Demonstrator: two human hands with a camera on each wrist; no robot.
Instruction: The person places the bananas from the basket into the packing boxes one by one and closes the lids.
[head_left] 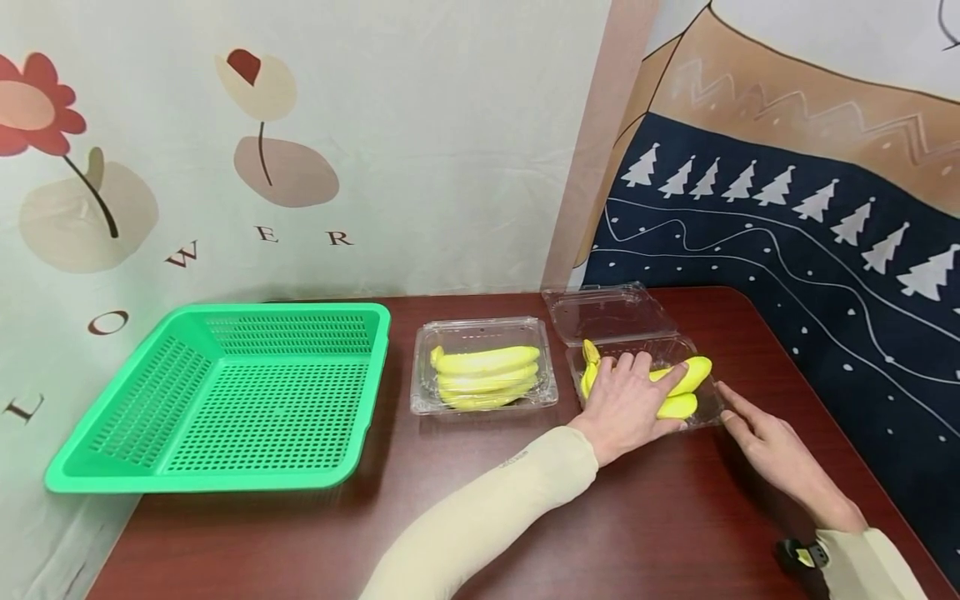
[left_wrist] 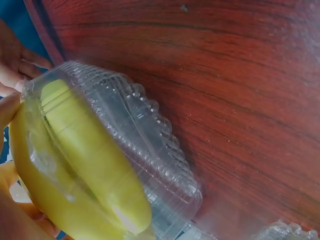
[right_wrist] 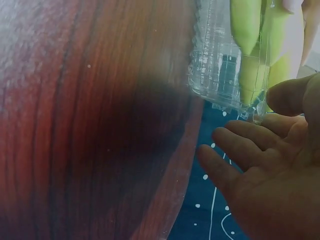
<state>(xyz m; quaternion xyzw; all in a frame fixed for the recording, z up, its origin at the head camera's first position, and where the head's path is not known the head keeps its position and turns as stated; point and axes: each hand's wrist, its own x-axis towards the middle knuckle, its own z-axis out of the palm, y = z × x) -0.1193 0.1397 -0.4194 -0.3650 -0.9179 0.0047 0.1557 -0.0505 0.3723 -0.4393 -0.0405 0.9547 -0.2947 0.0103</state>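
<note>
A bunch of yellow bananas [head_left: 678, 407] lies in a clear plastic clamshell box [head_left: 705, 417] whose lid [head_left: 611, 312] is folded back. My left hand [head_left: 626, 400] reaches over the bunch and holds it from above, fingers spread across the bananas. In the left wrist view, the bananas [left_wrist: 95, 155] sit against the clear wall of the box, with fingers at the far side of the bunch. My right hand [head_left: 772, 446] is at the box's right end. The right wrist view shows its thumb [right_wrist: 290, 97] at the corner of the box and the other fingers fairly straight.
A second clear box [head_left: 420, 392], lid down over more bananas [head_left: 487, 379], stands left of the open one. Farther left is a green plastic basket [head_left: 247, 482]. Behind the brown table [head_left: 637, 533] hang printed curtains [head_left: 450, 150]. The table's right edge runs close to my right hand.
</note>
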